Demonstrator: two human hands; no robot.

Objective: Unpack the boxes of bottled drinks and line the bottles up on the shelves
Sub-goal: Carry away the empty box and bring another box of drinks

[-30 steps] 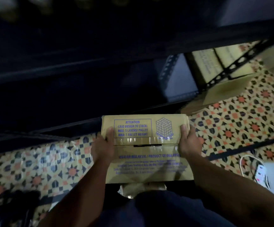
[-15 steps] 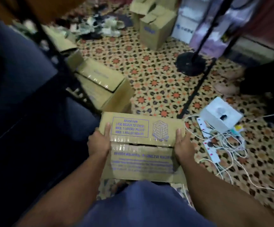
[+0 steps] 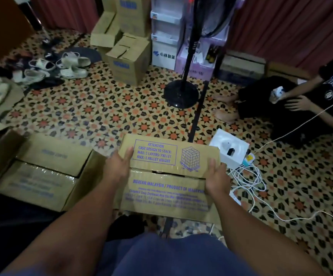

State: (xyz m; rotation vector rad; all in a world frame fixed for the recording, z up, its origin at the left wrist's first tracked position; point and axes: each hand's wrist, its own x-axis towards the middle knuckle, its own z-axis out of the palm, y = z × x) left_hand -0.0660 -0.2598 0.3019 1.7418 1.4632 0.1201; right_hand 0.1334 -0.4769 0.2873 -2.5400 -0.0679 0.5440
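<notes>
Brown cardboard makes up the box [image 3: 169,176] that the person holds out in front of their body, above the patterned floor [image 3: 101,116]. The left hand [image 3: 117,168] grips the box's left edge, with the thumb lying on top near the blue printed words. The right hand [image 3: 217,178] grips the right edge, thumb on top too. The two hands are well apart, one on each side of the box. The box is shut, with shiny tape over the crack between its top flaps, so what is inside cannot be seen. Just to the left of it sits another brown box [image 3: 40,174], also taped shut, resting low beside the person. To the right of the held box, on the floor, is a small white box [image 3: 229,154] with a tangle of white cables [image 3: 249,180] next to it. Farther back stands a black fan stand [image 3: 181,94] with a round base. Behind that are more brown boxes [image 3: 129,60], some with open flaps, and a stack of white boxes [image 3: 165,32]. A pile of pale sandals [image 3: 62,66] lies at the back left. Another person [image 3: 301,104] in dark clothes sits on the floor at the right.
</notes>
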